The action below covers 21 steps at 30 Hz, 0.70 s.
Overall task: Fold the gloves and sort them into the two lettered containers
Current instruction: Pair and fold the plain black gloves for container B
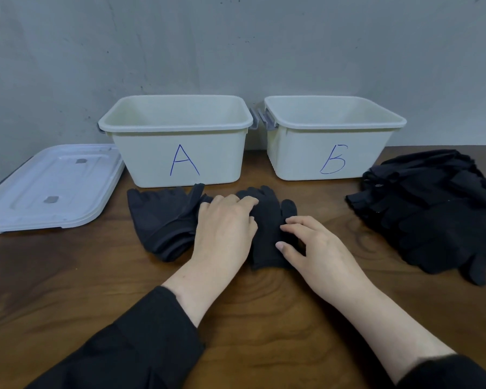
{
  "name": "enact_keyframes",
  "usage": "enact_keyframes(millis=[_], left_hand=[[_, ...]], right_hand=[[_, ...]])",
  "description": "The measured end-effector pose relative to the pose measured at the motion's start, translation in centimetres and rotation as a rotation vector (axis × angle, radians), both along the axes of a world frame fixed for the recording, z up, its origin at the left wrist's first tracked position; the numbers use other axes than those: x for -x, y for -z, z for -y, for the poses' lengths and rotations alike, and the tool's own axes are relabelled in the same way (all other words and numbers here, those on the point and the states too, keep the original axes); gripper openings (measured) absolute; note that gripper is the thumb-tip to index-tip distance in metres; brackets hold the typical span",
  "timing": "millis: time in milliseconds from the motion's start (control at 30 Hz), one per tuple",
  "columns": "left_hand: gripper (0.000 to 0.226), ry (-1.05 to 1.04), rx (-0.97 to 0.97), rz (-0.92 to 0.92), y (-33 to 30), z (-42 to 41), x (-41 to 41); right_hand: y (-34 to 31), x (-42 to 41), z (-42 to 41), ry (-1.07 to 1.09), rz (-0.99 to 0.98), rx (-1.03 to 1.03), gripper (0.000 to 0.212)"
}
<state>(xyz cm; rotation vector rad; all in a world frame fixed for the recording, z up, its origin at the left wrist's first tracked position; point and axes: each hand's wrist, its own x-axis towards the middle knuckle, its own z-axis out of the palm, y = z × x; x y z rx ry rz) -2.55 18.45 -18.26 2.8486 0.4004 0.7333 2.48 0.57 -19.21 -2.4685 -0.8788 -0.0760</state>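
Your forearms in black sleeves are reaching in over the wooden table. Your left hand is lying flat, fingers straight, pressing the left side of a black glove at table centre. Your right hand is resting on the glove's right edge, thumb and forefinger closing toward each other on the fabric (whether they are actually pinching it, you cannot tell). Just left of that, touching your left hand, another black glove is lying rumpled. Well off to the right, a pile of black gloves is sitting. At far left, a white lid is lying flat. Beyond the gloves, container A and container B are standing side by side against the grey wall.
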Motion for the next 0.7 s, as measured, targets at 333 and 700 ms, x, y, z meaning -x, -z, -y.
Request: enact_keyframes(millis=[333,700], left_hand=[[0.023,-0.062,-0.163,-0.145,-0.6,-4.4,2.4],[0.030,0.100,-0.166,-0.124,-0.5,-3.4,2.6]], right_hand=[[-0.2,1.7,-3.4,-0.116,0.002,-0.003,0.043],[0.0,1.5,-2.7,-0.108,-0.016,-0.075,0.036]])
